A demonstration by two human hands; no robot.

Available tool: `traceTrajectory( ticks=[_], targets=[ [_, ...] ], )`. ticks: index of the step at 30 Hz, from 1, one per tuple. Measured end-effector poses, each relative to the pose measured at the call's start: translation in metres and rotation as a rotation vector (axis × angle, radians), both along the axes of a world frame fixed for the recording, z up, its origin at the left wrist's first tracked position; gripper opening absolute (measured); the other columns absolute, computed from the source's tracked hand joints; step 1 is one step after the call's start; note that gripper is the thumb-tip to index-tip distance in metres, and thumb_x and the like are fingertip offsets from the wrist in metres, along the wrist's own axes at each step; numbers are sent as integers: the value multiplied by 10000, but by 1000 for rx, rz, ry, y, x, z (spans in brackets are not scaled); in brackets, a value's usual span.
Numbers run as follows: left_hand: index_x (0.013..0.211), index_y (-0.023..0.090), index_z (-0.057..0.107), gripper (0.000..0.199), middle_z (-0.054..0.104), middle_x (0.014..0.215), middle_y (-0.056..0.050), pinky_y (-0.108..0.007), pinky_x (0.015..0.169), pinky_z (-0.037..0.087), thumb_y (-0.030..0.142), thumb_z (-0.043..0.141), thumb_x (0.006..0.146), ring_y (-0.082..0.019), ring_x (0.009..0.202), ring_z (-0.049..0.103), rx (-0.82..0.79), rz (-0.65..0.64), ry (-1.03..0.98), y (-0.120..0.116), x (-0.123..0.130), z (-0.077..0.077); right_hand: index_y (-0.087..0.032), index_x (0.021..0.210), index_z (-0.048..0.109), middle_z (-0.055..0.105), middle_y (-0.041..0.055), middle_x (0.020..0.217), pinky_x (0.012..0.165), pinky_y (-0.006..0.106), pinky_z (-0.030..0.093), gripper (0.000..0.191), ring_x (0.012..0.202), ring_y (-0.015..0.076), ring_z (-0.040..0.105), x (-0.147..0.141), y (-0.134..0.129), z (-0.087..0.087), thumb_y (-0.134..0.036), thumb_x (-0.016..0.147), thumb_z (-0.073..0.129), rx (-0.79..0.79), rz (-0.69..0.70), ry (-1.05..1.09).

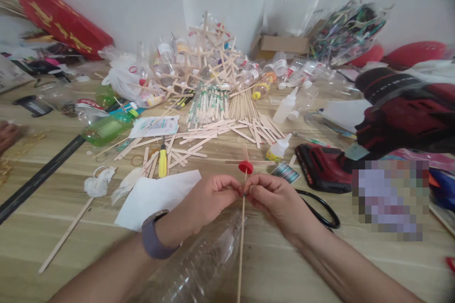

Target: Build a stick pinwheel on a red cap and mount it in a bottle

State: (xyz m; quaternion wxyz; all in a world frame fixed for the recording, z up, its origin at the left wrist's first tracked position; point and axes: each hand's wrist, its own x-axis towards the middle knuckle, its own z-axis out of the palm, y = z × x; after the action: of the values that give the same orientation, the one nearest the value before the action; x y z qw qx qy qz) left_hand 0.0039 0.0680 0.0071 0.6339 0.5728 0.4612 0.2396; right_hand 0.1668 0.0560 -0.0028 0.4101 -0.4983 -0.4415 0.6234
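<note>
Stick (241,251) in pinched fingertips of left hand (213,196) and right hand (273,194), running down to six o'clock, red cap (245,167) just above at twelve, likely to stop wobbles. Clear bottle (199,265) at seven o'clock, small white bottle (279,147) at one, maybe for easy reach.

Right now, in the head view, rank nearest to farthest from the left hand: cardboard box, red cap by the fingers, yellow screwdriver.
1. Red cap, just ahead, slightly right.
2. Yellow screwdriver, to the left.
3. Cardboard box, far back, to the right.
</note>
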Motion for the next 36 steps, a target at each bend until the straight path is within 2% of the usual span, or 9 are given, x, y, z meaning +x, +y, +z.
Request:
traceTrajectory(
  ticks=[6, 8, 12, 14, 17, 21, 26, 32, 36],
  targets=[
    [734, 163, 677, 161, 621, 707, 20, -246, 653, 350, 179, 519, 761, -116, 669, 489, -9, -2, -46, -1, 1, 1, -160, 594, 643, 489, -44, 492, 482, 237, 210, 114, 468, 81, 349, -1, 0, -2, -265, 626, 672, -40, -17, 81],
    [728, 171, 666, 136, 575, 625, 41, -231, 595, 330, 185, 536, 764, -93, 592, 450, -37, 23, -57, 0, 1, 0, -161, 610, 650, 496, -44, 501, 494, 236, 227, 119, 486, 86, 366, -1, 0, -3, -273, 633, 684, -38, -25, 98],
    [771, 198, 639, 73, 333, 393, 109, -245, 420, 146, 252, 592, 757, -70, 387, 231, -242, 59, -71, 4, -2, -1, -167, 656, 659, 514, -45, 537, 526, 236, 259, 134, 531, 99, 392, 0, 1, -7, -289, 648, 713, -22, -41, 113],
    [777, 201, 622, 118, 299, 364, 122, -258, 404, 85, 304, 646, 726, -65, 360, 185, -344, 56, -120, 5, -4, -2, -170, 679, 662, 527, -41, 563, 538, 240, 265, 149, 547, 104, 402, 1, 1, -8, -307, 663, 721, -15, -45, 118],
    [765, 195, 606, 243, 320, 376, 127, -263, 405, 60, 366, 737, 653, -51, 357, 171, -417, 84, -195, 6, -5, -4, -178, 690, 664, 522, -41, 582, 558, 246, 273, 157, 569, 110, 407, 2, 1, -10, -322, 682, 723, -4, -47, 121],
    [738, 188, 603, 300, 303, 379, 132, -264, 421, 58, 389, 784, 607, -44, 369, 162, -427, 103, -242, 6, -4, -5, -184, 688, 668, 525, -38, 595, 587, 256, 291, 127, 591, 120, 413, 1, 0, -9, -299, 684, 722, -3, -46, 118],
    [639, 181, 573, 245, 284, 390, 124, -271, 439, 71, 352, 747, 644, -45, 389, 157, -384, 85, -249, 5, -4, -3, -182, 672, 664, 502, -47, 566, 567, 249, 277, 105, 567, 113, 388, -2, -1, -7, -273, 680, 715, -30, -37, 134],
    [654, 180, 589, 152, 313, 395, 110, -276, 445, 92, 301, 679, 673, -58, 398, 195, -332, 109, -184, 4, -3, -5, -176, 664, 668, 522, -49, 561, 563, 233, 293, 101, 566, 103, 404, -3, -2, -9, -250, 657, 736, -69, -38, 184],
    [632, 174, 590, 157, 318, 406, 104, -288, 457, 90, 306, 664, 675, -56, 401, 176, -299, 91, -154, 3, -1, -2, -171, 637, 668, 566, -32, 566, 555, 227, 323, 117, 550, 99, 440, -3, -2, -9, -259, 643, 744, -126, -21, 238]
  ],
)
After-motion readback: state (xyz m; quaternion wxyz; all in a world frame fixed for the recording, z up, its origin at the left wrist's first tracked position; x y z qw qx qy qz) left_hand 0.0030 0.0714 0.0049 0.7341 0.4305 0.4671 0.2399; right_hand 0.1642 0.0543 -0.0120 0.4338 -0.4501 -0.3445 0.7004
